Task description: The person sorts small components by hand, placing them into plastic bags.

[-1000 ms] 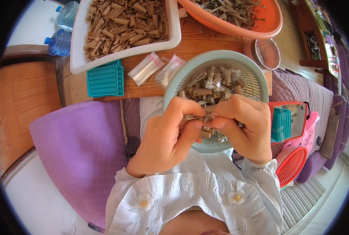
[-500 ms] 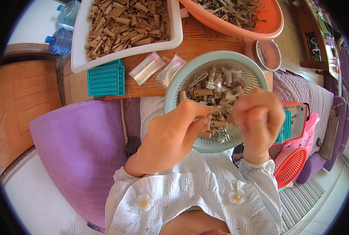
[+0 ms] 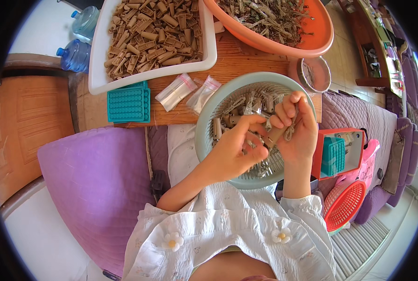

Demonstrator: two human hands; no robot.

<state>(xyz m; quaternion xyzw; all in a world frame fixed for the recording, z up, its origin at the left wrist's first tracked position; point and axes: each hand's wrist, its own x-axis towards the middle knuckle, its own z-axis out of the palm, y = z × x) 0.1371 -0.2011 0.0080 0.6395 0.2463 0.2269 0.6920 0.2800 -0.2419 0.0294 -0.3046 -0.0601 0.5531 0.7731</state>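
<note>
Over the pale green basket (image 3: 203, 154), my two hands meet at a small tan plastic piece (image 3: 275, 136). My right hand (image 3: 301, 131) has its fingers curled over the piece's upper end, and a loop of thin beige cord (image 3: 290, 130) hangs against its palm. My left hand (image 3: 234, 152) reaches in from the left, its thumb and bent fingers around the piece's lower end. Beneath the hands, the basket holds similar tan pieces (image 3: 217, 126), bundled cords and clear plastic bits; the hands partly hide them.
A white tray (image 3: 152, 77) of tan pieces and an orange basin (image 3: 246, 41) of cord bundles stand on the wooden table (image 3: 246, 63). Near them are teal trays (image 3: 128, 103), clear bags (image 3: 176, 91) and a clear tub (image 3: 315, 75). At right sit a red box (image 3: 316, 161) and red basket (image 3: 344, 203).
My right hand has turned palm inward and moved slightly up, so the cord and tan piece now show. My left hand has shifted right, its fingers spreading. The view has tilted slightly.
</note>
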